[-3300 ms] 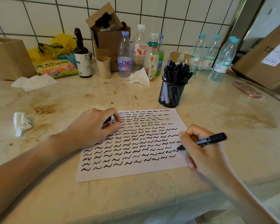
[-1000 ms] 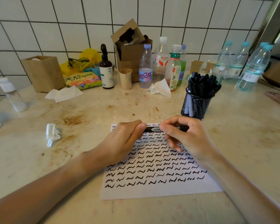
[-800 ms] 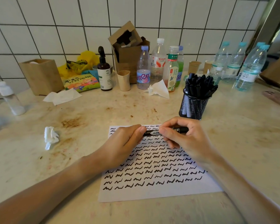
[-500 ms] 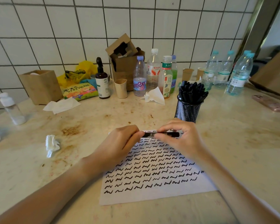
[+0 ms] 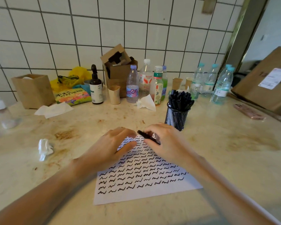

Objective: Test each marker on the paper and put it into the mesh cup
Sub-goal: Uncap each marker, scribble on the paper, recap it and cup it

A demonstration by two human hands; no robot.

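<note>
Over the paper (image 5: 143,172) on the bench (image 5: 225,151): marker (image 5: 148,137) pinched in my right grip (image 5: 167,142); left grip (image 5: 113,143) relaxed, holding nothing. Risk: mesh cup (image 5: 177,117), already crammed, may tip or reject insertion.

Bare counter (image 5: 234,151) lies right of the paper (image 5: 144,176). The mesh cup (image 5: 177,116), packed with markers, stands just beyond the paper's far right corner; bottles (image 5: 145,78) and boxes (image 5: 118,70) line the far edge
</note>
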